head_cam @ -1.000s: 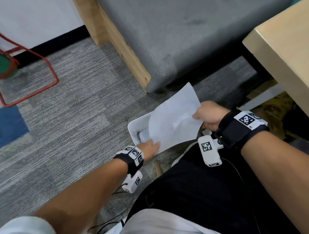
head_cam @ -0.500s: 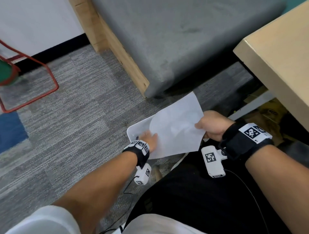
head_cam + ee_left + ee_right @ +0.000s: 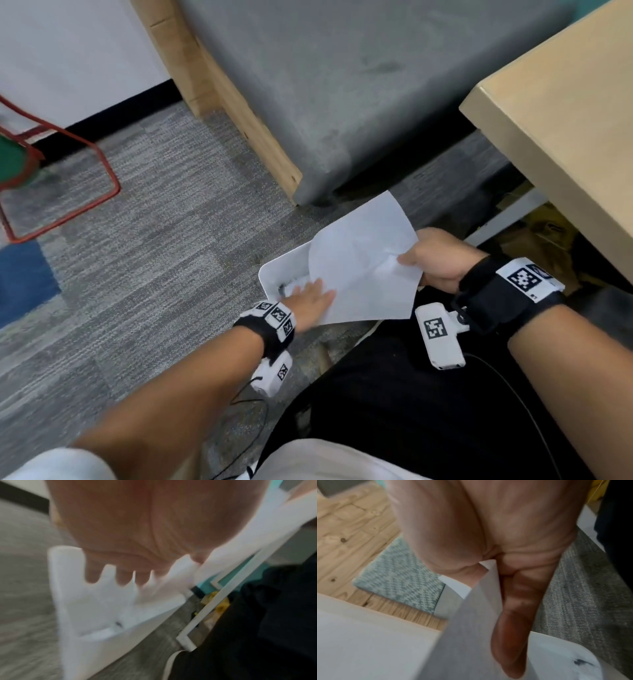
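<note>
A white sheet of paper (image 3: 363, 274) hangs over a white bin (image 3: 274, 274) that stands on the carpet in front of my knees. My right hand (image 3: 435, 263) pinches the sheet's right edge between thumb and fingers; the right wrist view shows the paper (image 3: 471, 628) running along those fingers. My left hand (image 3: 306, 299) lies at the sheet's lower left edge with straight, spread fingers that reach over the bin (image 3: 72, 588). Its thumb side touches the paper (image 3: 257, 527). Crumpled white paper with a dark mark lies inside the bin (image 3: 565, 658).
A grey cushioned bench with a wooden frame (image 3: 342, 85) stands just beyond the bin. A light wooden table (image 3: 565, 120) juts in at the right, with a white leg frame (image 3: 507, 216) beneath it. A red wire frame (image 3: 102, 178) stands at far left on the grey carpet.
The sheet has sunk lower and flatter over the bin. My left hand has slid forward along the sheet's lower left edge toward the bin. The right hand keeps its pinch.
</note>
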Motion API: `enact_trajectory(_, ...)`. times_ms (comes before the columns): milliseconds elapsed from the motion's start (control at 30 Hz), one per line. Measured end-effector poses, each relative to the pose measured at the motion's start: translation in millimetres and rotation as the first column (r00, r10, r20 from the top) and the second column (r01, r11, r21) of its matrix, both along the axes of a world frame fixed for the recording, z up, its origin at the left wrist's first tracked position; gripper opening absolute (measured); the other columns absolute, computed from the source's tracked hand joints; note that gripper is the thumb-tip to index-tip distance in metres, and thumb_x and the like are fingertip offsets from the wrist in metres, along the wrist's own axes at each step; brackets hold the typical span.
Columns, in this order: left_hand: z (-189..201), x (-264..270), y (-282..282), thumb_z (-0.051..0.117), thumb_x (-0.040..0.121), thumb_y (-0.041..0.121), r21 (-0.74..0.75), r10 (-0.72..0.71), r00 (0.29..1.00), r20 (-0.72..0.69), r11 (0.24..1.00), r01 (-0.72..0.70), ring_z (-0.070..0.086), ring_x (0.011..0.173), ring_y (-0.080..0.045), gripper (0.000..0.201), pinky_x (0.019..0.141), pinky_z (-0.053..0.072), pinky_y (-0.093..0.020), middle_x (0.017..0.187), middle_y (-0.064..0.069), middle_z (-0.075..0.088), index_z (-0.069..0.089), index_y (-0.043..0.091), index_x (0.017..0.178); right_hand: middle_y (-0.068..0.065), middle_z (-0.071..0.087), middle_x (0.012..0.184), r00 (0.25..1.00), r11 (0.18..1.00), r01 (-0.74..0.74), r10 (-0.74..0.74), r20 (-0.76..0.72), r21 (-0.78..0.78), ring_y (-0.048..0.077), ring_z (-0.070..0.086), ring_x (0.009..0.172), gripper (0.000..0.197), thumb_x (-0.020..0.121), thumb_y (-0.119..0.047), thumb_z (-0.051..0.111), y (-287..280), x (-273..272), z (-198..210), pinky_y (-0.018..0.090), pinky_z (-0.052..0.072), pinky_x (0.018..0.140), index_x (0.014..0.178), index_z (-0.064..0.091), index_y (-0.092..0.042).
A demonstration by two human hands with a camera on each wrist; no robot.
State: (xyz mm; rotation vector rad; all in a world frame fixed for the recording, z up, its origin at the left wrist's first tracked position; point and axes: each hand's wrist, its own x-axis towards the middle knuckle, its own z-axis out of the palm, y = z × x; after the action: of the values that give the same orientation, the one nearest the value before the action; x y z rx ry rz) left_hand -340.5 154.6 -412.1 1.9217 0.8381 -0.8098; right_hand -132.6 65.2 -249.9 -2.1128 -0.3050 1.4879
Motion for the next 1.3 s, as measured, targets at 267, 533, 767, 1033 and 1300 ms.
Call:
enact_trajectory(267,52,-50,51,0.033,0.105,0.045,0.008,0.527,0.775,0.349,0.826,-0.564,0.053,0.130,-0.017,0.048,0.112,0.036,-0.040,0.148,0.004,0.049,0.040,0.030,0.150,-0.002,0.073,0.103,0.957,0.952,-0.250,0.214,0.197,0.177,0.013,0.070,0.096,0.018,0.091,-0.028,0.056,-54,-40,106,0.043,0.055,0.090,0.100,0.071,-0.024)
enact_trajectory(533,241,9,14,0.068,0.091,0.042,-0.369,0.506,0.319,0.801,0.838,-0.403,0.065,0.085,-0.013,0.074,0.087,0.049,-0.036,0.090,0.002,0.070,0.028,0.040,0.153,-0.002,0.078,0.093,0.933,0.881,0.067,-0.221,0.283,0.468,0.016,0.074,0.087,0.024,0.084,-0.019,0.054,-175,-69,222,0.028,0.059,0.071,0.090,0.075,-0.030)
enact_trajectory(767,334,102,-72,0.067,0.090,0.006,-0.184,0.193,0.304,0.933,0.981,-0.058,0.071,0.088,-0.012,0.073,0.077,0.056,-0.027,0.096,0.015,0.070,0.037,0.047,0.142,-0.006,0.077,0.094,0.601,0.813,0.283,-0.564,0.567,0.509,0.017,0.075,0.081,0.031,0.088,-0.010,0.063,-299,-51,268,0.040,0.060,0.068,0.103,0.070,-0.036)
enact_trajectory(1033,381,207,-157,0.068,0.092,0.020,0.372,-0.387,0.403,0.829,0.920,0.119,0.053,0.075,0.009,0.046,0.066,0.037,-0.004,0.099,0.020,0.059,0.059,0.023,0.137,-0.009,0.060,0.079,0.285,0.897,0.409,-0.300,0.910,0.167,0.011,0.057,0.069,0.088,0.081,-0.026,0.071,-394,6,248,0.018,0.037,0.054,0.148,0.014,-0.027)
enact_trajectory(1300,377,271,-163,0.061,0.083,0.063,0.718,-0.771,0.597,0.219,0.542,0.437,0.046,0.129,-0.021,0.073,0.104,0.039,-0.035,0.143,0.004,0.045,0.047,0.024,0.143,0.007,0.060,0.127,0.601,0.919,0.202,0.158,0.784,-0.340,0.026,0.057,0.114,0.049,0.082,-0.039,0.063,-402,45,239,0.039,0.048,0.096,0.121,0.060,-0.010)
